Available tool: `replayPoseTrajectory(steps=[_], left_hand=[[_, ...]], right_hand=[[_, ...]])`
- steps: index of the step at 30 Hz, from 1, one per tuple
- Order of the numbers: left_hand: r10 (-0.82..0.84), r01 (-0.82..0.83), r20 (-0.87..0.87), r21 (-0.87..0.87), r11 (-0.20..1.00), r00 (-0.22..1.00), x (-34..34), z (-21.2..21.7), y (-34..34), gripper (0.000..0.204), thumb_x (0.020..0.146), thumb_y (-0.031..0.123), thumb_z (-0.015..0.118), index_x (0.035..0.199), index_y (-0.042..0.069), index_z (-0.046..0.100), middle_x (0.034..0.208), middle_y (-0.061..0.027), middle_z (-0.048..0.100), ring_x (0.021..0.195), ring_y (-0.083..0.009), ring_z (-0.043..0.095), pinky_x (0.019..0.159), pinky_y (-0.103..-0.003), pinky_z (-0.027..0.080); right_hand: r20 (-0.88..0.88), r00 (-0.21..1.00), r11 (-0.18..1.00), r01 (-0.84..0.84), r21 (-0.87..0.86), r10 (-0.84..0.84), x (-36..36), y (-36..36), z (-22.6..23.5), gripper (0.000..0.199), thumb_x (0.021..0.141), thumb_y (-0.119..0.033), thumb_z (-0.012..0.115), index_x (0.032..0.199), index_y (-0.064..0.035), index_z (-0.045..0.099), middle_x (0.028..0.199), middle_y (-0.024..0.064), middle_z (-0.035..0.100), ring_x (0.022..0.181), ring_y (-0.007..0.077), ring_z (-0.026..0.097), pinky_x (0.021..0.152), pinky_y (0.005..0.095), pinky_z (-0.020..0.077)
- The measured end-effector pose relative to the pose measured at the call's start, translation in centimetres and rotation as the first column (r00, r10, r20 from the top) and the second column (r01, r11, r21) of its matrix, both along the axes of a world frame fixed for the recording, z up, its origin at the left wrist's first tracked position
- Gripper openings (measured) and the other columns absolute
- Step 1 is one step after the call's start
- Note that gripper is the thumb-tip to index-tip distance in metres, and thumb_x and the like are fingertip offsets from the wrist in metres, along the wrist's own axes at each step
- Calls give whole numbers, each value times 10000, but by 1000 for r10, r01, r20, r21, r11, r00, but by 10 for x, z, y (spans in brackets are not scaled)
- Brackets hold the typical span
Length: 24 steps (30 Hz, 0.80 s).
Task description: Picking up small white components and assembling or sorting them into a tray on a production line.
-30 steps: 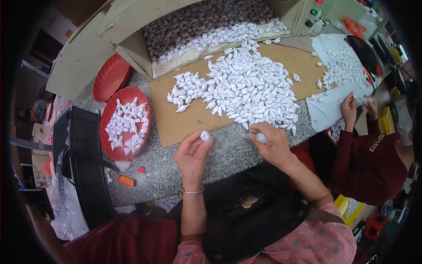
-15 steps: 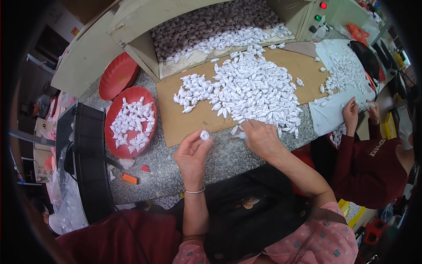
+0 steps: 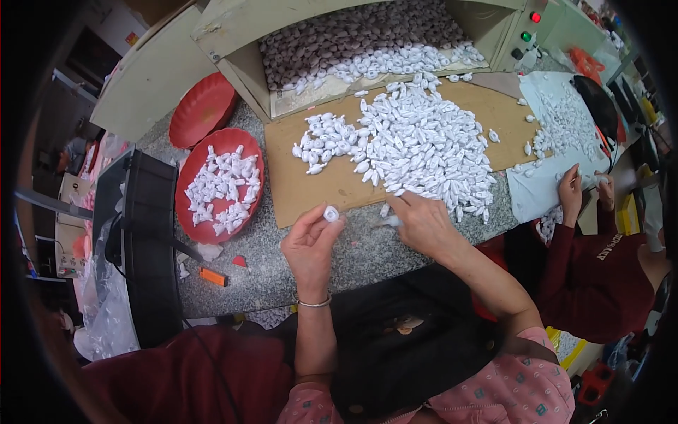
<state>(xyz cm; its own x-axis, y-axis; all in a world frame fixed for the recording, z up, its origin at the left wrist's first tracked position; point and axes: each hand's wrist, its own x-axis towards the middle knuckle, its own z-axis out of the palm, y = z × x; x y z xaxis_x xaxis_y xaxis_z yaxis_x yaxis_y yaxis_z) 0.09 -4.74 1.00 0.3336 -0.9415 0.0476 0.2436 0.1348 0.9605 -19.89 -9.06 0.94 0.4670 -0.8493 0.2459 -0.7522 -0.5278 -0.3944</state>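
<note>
Between the thumb and fingers of my left hand (image 3: 311, 242) is a small white round piece (image 3: 331, 213), its ringed end showing a darker hollow. My right hand (image 3: 424, 225) is closed at the front edge of a big heap of small white pieces (image 3: 424, 145), its fingers bent down. A pale, blurred thing (image 3: 389, 222) pokes out from under those fingers, too unclear to name. Both hands are over the grey speckled worktop (image 3: 367, 258), a little apart. The heap lies on a brown cardboard sheet (image 3: 286, 194).
Left of the cardboard, a red scalloped bowl (image 3: 185, 205) holds more white pieces; another red bowl (image 3: 205, 106) stands behind it. An open-fronted cabinet (image 3: 240, 81) full of pieces stands at the back. An orange lighter-like item (image 3: 212, 277) lies near a black bin (image 3: 152, 240). A co-worker's hands (image 3: 571, 192) work at right.
The whole view has shifted, so the bowls, heap and cabinet appear slightly farther right. Both my hands keep nearly the same pose, the left still pinching the white piece.
</note>
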Motion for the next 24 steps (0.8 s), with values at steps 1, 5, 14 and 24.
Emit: replayPoseTrajectory(steps=[1,5,14,24], left_hand=[[-2,2,-4,-1,1000,1000,1,0,0,361,761,-135,637,1109,-61,579,1011,-185,649,879,-211,660,804,-292,540],[-11,11,-11,9,1000,1000,-3,-3,-1,353,766,-138,631,1107,-64,579,1009,-175,650,875,-209,660,802,-285,536],[-139,142,-32,86,986,990,-24,-6,2,334,773,-118,648,1097,-69,587,978,-126,650,865,-152,650,743,-229,538],[-132,141,223,-27,990,966,-53,-13,6,279,749,-112,668,1018,-40,646,945,-104,640,848,-152,647,743,-245,552]], right_hand=[[30,999,999,-18,-33,19,-4,4,-2,298,655,17,607,948,-31,589,760,110,556,639,318,604,540,403,484],[92,996,996,-4,-89,12,-10,13,-2,228,687,20,614,905,-43,590,755,103,548,621,302,595,542,390,481],[357,934,1000,-8,-11,11,-30,21,-14,127,758,-20,693,870,-33,635,712,97,639,616,221,641,536,290,491],[731,492,796,-118,594,-473,-15,38,22,80,808,-15,675,868,27,643,722,59,654,623,79,607,560,206,478]])
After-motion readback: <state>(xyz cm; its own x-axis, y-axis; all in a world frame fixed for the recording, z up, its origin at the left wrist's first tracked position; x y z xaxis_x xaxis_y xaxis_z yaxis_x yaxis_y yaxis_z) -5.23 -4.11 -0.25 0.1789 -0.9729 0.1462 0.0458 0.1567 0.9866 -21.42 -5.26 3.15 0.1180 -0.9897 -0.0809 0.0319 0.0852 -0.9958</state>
